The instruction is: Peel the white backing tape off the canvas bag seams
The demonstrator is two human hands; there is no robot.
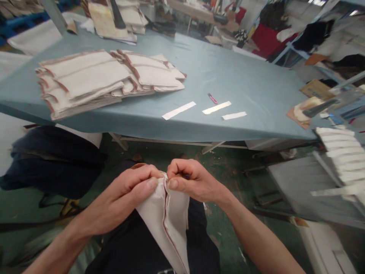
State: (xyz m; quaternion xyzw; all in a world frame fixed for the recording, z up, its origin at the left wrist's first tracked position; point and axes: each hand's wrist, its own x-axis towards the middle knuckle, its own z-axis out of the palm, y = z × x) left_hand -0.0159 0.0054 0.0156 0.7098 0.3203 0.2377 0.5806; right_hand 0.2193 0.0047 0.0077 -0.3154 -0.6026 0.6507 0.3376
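Cream cloth piece (pixel 168 220) w/ reddish seam was held over the lap, below the counter (pixel 242 80) edge. Left hand (pixel 128 194) grip was clamped on its top edge, thumb pressed flat; right hand (pixel 189 180) grip was pinched shut on same edge, hands touching. On counter: stacked cream fabric pieces (pixel 94 80) w/ red trim, three white strips (pixel 179 110), a pink pen-like item (pixel 212 98). Folded white stack (pixel 342 152) was seen at right.
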